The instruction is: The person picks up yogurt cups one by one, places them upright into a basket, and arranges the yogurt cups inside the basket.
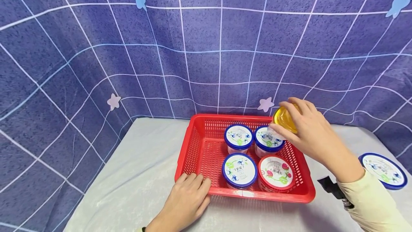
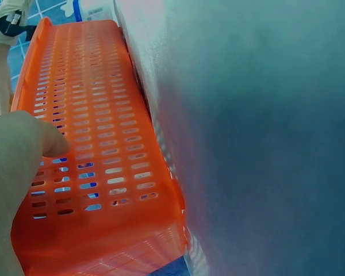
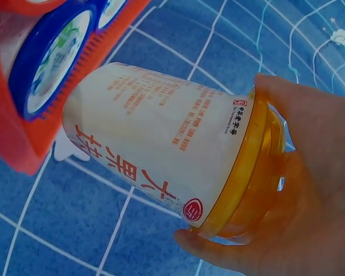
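Observation:
A red plastic basket (image 1: pixel 207 158) with slotted walls sits on the table. My left hand (image 1: pixel 185 199) holds its front rim near the left corner; the left wrist view shows the thumb against the outer wall. Over the basket's back right corner, my right hand (image 1: pixel 312 131) grips a white plastic cup (image 3: pixel 155 138) with a yellow lid (image 1: pixel 283 119), fingers around the lid. The cup is tilted and bears orange print. Blue-lidded tubs (image 1: pixel 239 136) fill the back and front middle of the basket, and a red-lidded tub (image 1: pixel 276 173) stands front right.
To the right of the basket, a larger blue-lidded tub (image 1: pixel 383 170) stands on the white-covered table (image 1: pixel 128 174). Behind the table hangs a blue cloth (image 1: pixel 206 63) with a grid and stars. The basket's left part shows bare slotted floor.

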Demonstrator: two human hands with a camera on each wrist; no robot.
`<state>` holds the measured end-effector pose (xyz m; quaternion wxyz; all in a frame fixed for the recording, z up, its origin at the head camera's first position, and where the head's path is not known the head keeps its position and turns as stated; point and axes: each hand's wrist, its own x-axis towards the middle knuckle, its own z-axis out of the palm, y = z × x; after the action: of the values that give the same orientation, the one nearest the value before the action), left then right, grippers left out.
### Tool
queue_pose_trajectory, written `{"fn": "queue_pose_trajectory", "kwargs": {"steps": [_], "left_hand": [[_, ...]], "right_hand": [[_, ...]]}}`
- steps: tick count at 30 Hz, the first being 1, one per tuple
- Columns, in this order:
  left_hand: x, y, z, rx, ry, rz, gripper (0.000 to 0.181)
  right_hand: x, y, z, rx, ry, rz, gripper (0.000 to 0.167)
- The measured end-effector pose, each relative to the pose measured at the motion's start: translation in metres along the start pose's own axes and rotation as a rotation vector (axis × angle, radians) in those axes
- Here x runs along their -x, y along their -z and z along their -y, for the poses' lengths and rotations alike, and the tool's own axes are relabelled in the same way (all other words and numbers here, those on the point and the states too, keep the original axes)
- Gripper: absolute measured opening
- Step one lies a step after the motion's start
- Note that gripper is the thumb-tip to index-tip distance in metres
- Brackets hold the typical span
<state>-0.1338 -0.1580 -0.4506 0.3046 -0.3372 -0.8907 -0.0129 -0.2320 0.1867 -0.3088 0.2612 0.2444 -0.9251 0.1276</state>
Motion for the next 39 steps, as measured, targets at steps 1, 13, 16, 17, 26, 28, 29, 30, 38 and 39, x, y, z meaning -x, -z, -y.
{"fn": "queue_pose_trajectory", "kwargs": {"steps": [1,13,16,17,26,28,29,30,38,39], "left_hand": [[0.000,0.000,0.000,-0.005,0.000,0.002,0.025],[0.000,0.000,0.000,-0.001,0.001,0.015,0.026],[-0.001,0.001,-0.001,-0.003,0.005,0.024,0.025],[-0.001,0.001,-0.001,-0.004,0.007,0.027,0.025],[0.000,-0.001,0.001,-0.030,-0.019,-0.029,0.025],[0.000,0.000,0.001,-0.030,-0.013,-0.015,0.025],[0.000,0.000,0.001,-0.029,-0.009,-0.009,0.025],[0.001,0.000,0.001,-0.027,-0.006,-0.003,0.025],[0.000,0.001,0.000,-0.022,-0.002,-0.002,0.024],[0.000,0.001,0.000,-0.023,-0.001,-0.001,0.024]], "right_hand": [[-0.001,0.000,0.002,-0.002,0.005,0.000,0.065],[-0.016,-0.007,0.025,-0.008,0.079,0.021,0.069],[-0.019,-0.009,0.031,-0.017,0.092,0.026,0.068],[-0.021,-0.010,0.033,-0.021,0.093,0.033,0.068],[-0.036,-0.017,0.053,-0.019,0.198,0.028,0.069],[-0.040,-0.019,0.059,-0.016,0.228,0.016,0.070],[-0.041,-0.020,0.061,-0.014,0.241,0.014,0.070],[-0.043,-0.022,0.064,-0.014,0.252,0.015,0.070],[-0.055,-0.034,0.078,-0.025,0.287,0.071,0.071],[-0.057,-0.035,0.079,-0.023,0.292,0.072,0.070]]}}
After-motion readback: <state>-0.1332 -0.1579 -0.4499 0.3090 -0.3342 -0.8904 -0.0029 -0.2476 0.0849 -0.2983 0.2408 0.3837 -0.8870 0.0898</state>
